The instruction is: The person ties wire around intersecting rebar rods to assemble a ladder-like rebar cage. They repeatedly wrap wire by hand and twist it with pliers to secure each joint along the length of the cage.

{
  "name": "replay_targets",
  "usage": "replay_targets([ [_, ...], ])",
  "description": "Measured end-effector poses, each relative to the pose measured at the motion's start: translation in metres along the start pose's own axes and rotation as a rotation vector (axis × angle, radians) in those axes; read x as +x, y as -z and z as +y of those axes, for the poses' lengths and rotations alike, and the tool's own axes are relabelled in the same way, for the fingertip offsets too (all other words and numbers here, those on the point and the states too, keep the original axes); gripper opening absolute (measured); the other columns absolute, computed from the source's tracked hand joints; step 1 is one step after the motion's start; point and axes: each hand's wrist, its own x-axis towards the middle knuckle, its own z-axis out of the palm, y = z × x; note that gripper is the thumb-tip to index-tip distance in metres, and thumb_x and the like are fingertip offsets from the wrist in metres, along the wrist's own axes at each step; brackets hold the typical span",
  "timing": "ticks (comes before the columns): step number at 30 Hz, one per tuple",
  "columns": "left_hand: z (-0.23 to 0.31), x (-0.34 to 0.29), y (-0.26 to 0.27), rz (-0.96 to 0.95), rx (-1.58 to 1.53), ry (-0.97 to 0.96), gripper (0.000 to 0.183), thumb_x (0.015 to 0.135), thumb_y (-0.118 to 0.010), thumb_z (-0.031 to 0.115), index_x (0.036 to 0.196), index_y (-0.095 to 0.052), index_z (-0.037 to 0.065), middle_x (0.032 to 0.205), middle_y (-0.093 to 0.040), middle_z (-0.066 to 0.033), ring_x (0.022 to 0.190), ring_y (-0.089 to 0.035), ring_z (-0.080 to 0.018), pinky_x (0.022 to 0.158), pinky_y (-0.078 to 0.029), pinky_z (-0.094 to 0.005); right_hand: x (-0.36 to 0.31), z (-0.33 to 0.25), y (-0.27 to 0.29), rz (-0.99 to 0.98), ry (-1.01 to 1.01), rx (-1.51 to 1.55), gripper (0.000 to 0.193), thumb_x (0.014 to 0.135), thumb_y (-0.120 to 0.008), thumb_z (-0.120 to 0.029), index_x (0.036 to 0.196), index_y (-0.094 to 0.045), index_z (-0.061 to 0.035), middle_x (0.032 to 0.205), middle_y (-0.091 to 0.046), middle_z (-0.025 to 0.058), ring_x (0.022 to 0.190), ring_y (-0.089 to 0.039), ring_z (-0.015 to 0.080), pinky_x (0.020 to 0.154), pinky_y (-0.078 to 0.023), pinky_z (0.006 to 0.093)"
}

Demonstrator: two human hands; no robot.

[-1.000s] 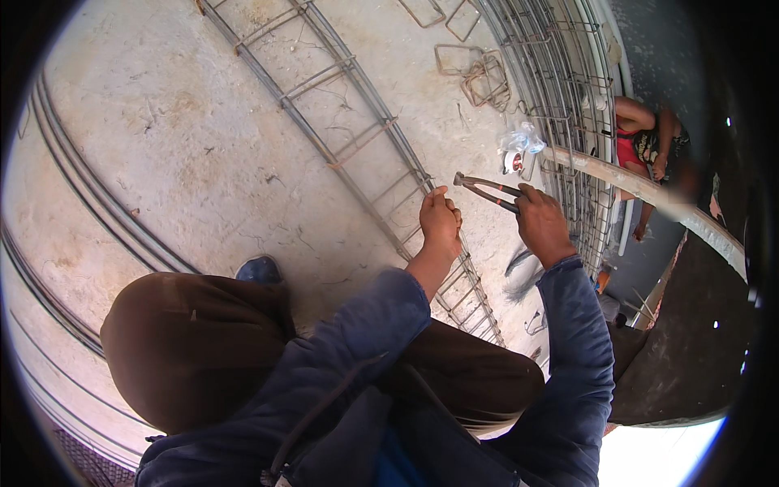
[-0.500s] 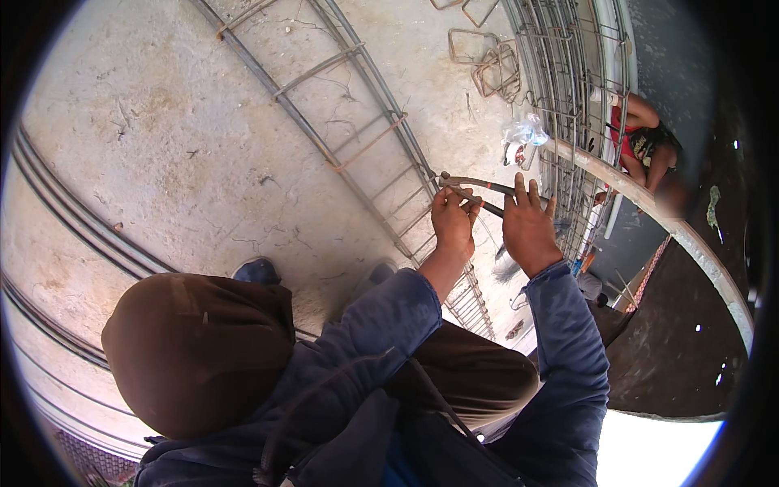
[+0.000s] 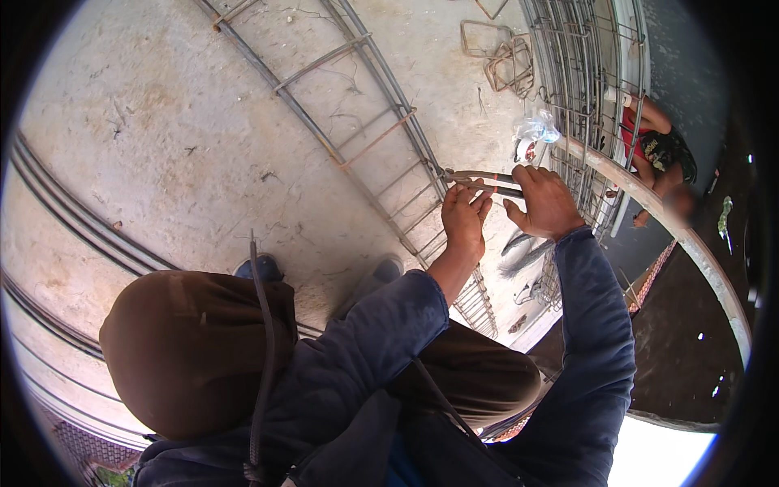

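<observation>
My right hand (image 3: 545, 199) is closed round the dark handles of a pair of pincers (image 3: 477, 174), which stand a little apart. The pincers' head meets a steel rebar cage (image 3: 418, 146) at one of its long bars. Just below the jaws is my left hand (image 3: 465, 223), its fingertips pinched together beside the lower handle. Whatever the left fingers hold is too small to make out. The cage, with long bars and square stirrups, runs from the upper left down toward my knee.
More rebar cages (image 3: 572, 73) lie stacked at the right, near a seated person (image 3: 657, 142). Loose stirrups (image 3: 510, 65) and a clear plastic bag (image 3: 538, 127) rest on the concrete floor. A curved pole (image 3: 673, 215) crosses the right side. Long bars (image 3: 81, 207) lie at the left.
My right hand has gone from nearly straight fingers to a closed grip on the handles. My left hand stays pinched near the jaws. A hood cord has swung to the left.
</observation>
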Motion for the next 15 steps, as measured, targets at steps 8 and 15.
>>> replay_targets([
  [8, -0.004, 0.005, 0.0, -0.012, 0.02, 0.042, 0.042, 0.105, -0.058, 0.045, 0.128, -0.058, 0.011, 0.133, -0.067, -0.0071, 0.128, -0.062, -0.0222, 0.113, -0.044, -0.0393, 0.042, 0.021, 0.002, -0.399, -0.115, 0.039, 0.032, 0.091, -0.083, -0.033, 0.1, -0.071, -0.0042, 0.087, -0.074, 0.0167, 0.089, -0.073, 0.0384, 0.084, -0.057, 0.0482],
  [15, 0.017, 0.026, -0.007, -0.191, -0.099, 0.161, 0.051, 0.101, -0.073, 0.051, 0.129, -0.061, 0.01, 0.126, -0.068, -0.0106, 0.118, -0.065, -0.024, 0.109, -0.047, -0.0409, 0.039, 0.019, 0.004, -1.001, -0.559, 0.863, 0.029, 0.087, -0.088, -0.017, 0.076, -0.068, 0.0015, 0.063, -0.066, 0.0087, 0.047, -0.064, 0.0167, 0.043, -0.052, 0.0333],
])
